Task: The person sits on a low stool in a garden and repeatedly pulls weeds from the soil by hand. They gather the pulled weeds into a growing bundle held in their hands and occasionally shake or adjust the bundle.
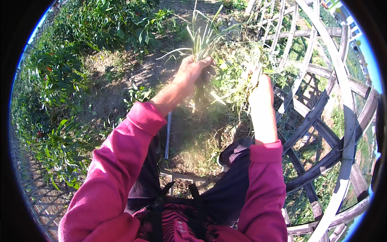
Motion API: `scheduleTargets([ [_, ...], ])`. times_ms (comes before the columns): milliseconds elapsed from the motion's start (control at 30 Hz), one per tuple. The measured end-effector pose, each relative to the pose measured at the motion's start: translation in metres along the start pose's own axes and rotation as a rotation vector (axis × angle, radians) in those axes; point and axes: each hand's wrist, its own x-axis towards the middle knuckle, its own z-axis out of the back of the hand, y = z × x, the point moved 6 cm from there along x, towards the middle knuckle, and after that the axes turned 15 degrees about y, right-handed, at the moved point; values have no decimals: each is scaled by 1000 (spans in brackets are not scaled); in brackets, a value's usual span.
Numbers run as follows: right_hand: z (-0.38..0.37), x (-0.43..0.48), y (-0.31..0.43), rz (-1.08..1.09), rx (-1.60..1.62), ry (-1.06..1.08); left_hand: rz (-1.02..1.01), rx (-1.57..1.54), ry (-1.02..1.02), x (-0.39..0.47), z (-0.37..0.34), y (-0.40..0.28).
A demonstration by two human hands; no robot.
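A tuft of grass [198,44] is gripped in my left hand [193,66], its blades pointing up above the fist and its roots hanging below. Fine dust or soil seems to hang in the air beneath those roots. My right hand [260,83], to the right at about the same height, is closed round a bundle of pulled weeds [252,80]. Leafy green stems lie or stand behind and between the two hands; where the held bundle ends among them is hard to tell.
A weathered wooden lattice fence [323,133] runs close along the right side. Pepper plants [60,72] with some red fruits grow on the left. A thin pale rod [167,136] is near my left knee. A low slatted frame [178,176] shows between my legs.
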Motion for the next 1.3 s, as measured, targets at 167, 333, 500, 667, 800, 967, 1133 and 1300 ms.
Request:
scheduleTargets([
  [167,50,-8,17,141,-785,-189,-15,-99,-243,-2,49,-9],
  [333,56,-33,52,148,-971,-242,-97,-264,-363,-3,77,-18],
  [500,49,-50,62,104,-783,-279,-99,-308,-406,-2,85,-16],
  [667,39,-41,49,153,-155,-210,17,-317,-281,5,69,-4],
  [800,-12,-40,61,137,98,48,52,-176,-203,7,62,-1],
  [967,-25,-31,53,34,181,257,33,27,-6,12,30,-3],
  [1133,-40,-35,52,-7,116,115,193,83,66,7,15,18],
  [1300,-7,-29,48,130,68,404,129,97,154,-2,-14,1],
])
